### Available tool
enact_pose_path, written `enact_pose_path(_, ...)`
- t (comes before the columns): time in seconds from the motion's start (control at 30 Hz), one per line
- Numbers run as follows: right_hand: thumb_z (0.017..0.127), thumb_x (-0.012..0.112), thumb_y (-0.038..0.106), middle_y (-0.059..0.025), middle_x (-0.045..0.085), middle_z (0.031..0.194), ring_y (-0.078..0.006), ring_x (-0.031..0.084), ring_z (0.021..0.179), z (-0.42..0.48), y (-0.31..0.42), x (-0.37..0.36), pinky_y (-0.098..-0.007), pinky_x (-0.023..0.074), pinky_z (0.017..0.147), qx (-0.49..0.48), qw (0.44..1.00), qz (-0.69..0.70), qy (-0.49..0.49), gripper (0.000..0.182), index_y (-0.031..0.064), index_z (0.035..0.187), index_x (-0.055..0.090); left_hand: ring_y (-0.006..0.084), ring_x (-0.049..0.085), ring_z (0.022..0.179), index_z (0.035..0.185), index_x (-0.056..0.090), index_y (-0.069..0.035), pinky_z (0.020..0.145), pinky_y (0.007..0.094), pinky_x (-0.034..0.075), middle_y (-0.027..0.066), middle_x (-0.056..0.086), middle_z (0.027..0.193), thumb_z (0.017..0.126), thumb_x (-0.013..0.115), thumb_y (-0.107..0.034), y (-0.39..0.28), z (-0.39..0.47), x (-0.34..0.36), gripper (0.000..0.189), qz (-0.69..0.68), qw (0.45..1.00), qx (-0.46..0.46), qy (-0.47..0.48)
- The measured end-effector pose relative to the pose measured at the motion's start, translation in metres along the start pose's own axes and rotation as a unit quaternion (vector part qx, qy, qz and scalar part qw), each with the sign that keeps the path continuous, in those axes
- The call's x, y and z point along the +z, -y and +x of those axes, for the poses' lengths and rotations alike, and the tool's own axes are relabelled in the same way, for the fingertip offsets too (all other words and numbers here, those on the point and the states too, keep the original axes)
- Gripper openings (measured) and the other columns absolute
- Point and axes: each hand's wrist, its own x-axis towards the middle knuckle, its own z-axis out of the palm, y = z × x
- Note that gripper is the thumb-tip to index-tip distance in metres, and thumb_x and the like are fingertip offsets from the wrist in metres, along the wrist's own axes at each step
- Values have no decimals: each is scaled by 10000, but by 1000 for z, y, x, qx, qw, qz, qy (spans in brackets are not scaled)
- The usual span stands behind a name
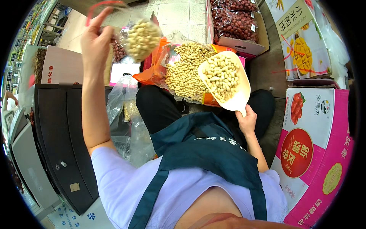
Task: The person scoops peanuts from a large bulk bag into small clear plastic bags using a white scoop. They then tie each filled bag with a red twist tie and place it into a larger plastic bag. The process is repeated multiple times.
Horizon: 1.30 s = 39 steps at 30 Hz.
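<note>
My left hand is raised at the upper left, its fingers closed on the rim of a clear plastic bag with a red edge; unshelled peanuts fill the bag's lower part, and it looks blurred. My right hand grips the handle of a cream plastic scoop, which is heaped with peanuts. The scoop lies over the right part of a large open bag of peanuts in front of my knees. Orange printed plastic folds out at that bag's left side.
A carton of bagged red dates stands beyond the scoop. Printed cartons line the right side. Clear plastic bags lie beside my left knee, next to a dark cabinet. A small white-topped object sits left of the peanuts.
</note>
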Motion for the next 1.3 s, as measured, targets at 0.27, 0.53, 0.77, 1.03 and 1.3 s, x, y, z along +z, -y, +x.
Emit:
enact_pose_path(0.27, 810, 707, 152, -162, 715, 795, -191, 706, 726, -3, 20, -35, -319, 521, 666, -12, 999, -11, -49, 206, -30, 887, 647, 86, 623, 613, 1424, 511, -29, 586, 246, 518, 29, 637, 678, 833, 617, -43, 57, -42, 115, 600, 65, 988, -89, 110)
enact_pose_path(0.53, 805, 709, 162, -168, 709, 784, -182, 700, 711, -4, 24, -45, -318, 517, 653, -6, 999, -32, -35, 215, -31, 872, 644, 375, 667, 977, 1293, 629, -129, 839, 466, 540, 211, 650, 1190, 815, 603, -117, 97, -90, 155, 479, 340, 917, 8, 206)
enact_pose_path(0.77, 792, 701, 152, -166, 700, 769, -201, 707, 706, 12, 41, -41, -322, 519, 645, -40, 998, -48, -3, 194, -18, 866, 645, 354, 671, 992, 1109, 752, -157, 869, 465, 535, 201, 706, 1053, 793, 562, -86, 99, -69, 144, 375, 301, 916, 41, 263)
enact_pose_path(1.03, 765, 691, 164, -189, 694, 793, -324, 704, 717, 40, 60, -36, -369, 538, 639, -137, 981, -130, -32, 211, 7, 901, 654, 355, 434, 1380, 1554, 175, -6, 1104, 373, 397, 277, 312, 1550, 696, 728, -103, 87, -66, 159, 1026, 215, 889, 68, 398)
enact_pose_path(1.3, 747, 690, 184, -177, 691, 793, -362, 679, 724, 61, 89, -49, -428, 535, 620, -220, 940, -262, -7, 220, 44, 915, 663, 346, 367, 1425, 1560, 52, 22, 1148, 352, 347, 286, 108, 1614, 695, 745, -64, 91, -52, 169, 1112, 151, 866, 117, 463)
